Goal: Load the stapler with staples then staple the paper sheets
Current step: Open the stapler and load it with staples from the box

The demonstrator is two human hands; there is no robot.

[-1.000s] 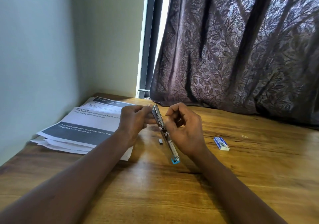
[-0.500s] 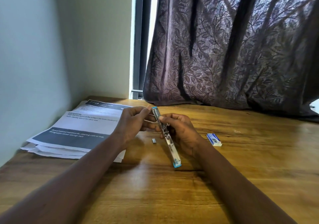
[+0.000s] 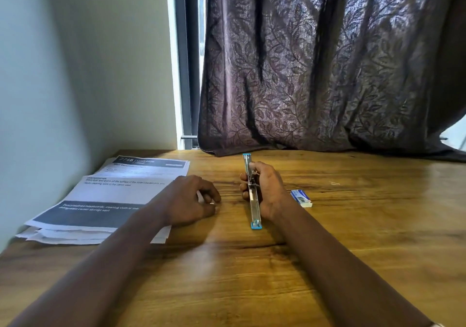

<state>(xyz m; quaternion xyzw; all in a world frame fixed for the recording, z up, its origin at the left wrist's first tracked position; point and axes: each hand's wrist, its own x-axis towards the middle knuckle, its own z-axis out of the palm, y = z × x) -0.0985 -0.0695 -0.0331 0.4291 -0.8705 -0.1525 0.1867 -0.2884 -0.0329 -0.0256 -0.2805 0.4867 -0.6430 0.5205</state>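
My stapler (image 3: 254, 208) is silver with light blue tips, and the staple strip (image 3: 211, 203) glints silver-grey. My paper sheets (image 3: 121, 190) are white with dark grey bands, the staple box (image 3: 301, 197) blue and white. The counter (image 3: 353, 238) shows honey-brown wood grain; the curtain (image 3: 315, 62) is dusky purple with a leaf pattern.
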